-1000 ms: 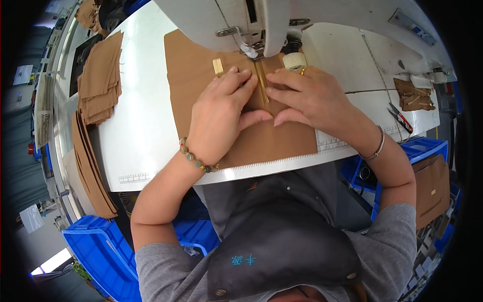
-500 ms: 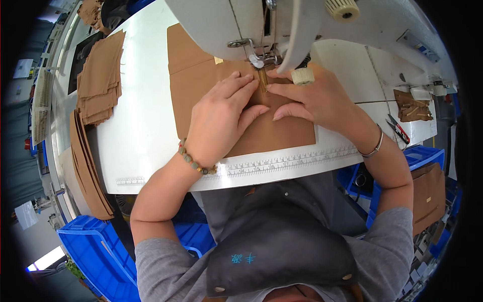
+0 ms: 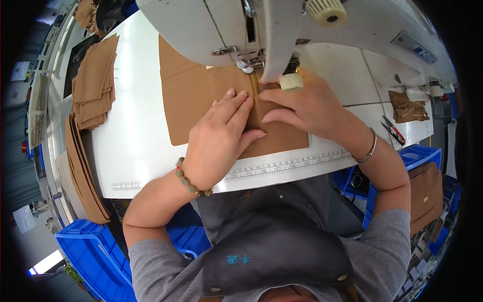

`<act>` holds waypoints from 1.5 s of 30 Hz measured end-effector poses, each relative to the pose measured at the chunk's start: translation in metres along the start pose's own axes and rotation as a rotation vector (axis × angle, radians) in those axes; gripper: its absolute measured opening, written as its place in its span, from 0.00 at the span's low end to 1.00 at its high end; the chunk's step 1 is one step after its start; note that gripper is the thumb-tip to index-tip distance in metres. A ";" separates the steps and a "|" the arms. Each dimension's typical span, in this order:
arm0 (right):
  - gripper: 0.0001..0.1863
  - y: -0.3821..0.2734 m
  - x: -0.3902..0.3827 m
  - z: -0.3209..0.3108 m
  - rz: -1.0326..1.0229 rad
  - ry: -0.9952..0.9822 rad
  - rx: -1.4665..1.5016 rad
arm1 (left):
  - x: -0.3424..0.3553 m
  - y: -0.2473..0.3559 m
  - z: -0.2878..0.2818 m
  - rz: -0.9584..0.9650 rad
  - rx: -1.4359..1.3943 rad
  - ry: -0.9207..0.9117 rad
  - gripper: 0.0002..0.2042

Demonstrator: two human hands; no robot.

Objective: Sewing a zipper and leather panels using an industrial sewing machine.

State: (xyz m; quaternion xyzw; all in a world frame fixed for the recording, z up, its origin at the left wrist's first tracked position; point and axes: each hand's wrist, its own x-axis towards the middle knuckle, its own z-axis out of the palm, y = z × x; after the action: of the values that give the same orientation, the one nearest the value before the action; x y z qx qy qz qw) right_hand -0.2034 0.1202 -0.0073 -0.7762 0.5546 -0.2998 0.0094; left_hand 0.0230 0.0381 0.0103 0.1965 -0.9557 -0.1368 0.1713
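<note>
A flat, brown fabric panel [image 3: 186, 110] lies on the white tabletop [image 3: 131, 126], its far part running under the white sewing machine [image 3: 191, 25]. A narrow, gold-toned strip [image 3: 254, 83] lies along the panel, its far end close to the small metal and white parts of the machine's foot.

The left hand [image 3: 219, 128] rests on the panel left of the strip, its grip wide, with fingers stretched out and thumb spread to the right. The right hand [image 3: 307, 105] reaches in from the right; its grip is also wide, thumb and index finger apart on the fabric (a ribbed, cream plastic knob [image 3: 291, 82] hides some of its fingers).

A printed ruler scale [image 3: 287, 167] follows the tabletop's near edge. Far left sits a stack of brown fabric pieces [image 3: 95, 83]; to the right are red-and-black metal thread snips [image 3: 395, 132], near a small brown bundle [image 3: 408, 107].
</note>
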 end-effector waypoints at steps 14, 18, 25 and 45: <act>0.23 -0.005 0.000 -0.007 0.088 -0.160 -0.031 | 0.006 -0.006 -0.003 0.100 0.045 -0.048 0.30; 0.24 -0.007 0.000 -0.009 0.062 -0.179 -0.050 | 0.008 -0.011 -0.002 0.123 0.037 -0.021 0.30; 0.31 -0.007 0.002 -0.002 0.032 -0.077 -0.121 | 0.020 -0.022 0.003 0.125 0.084 0.017 0.33; 0.26 0.005 0.001 0.002 0.037 0.020 0.025 | 0.024 -0.028 0.006 0.112 0.114 0.074 0.32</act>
State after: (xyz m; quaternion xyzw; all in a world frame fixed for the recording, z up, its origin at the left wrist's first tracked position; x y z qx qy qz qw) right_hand -0.2061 0.1164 -0.0102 -0.7625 0.5652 -0.3144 0.0189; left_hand 0.0095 0.0044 0.0019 0.1570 -0.9645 -0.0650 0.2024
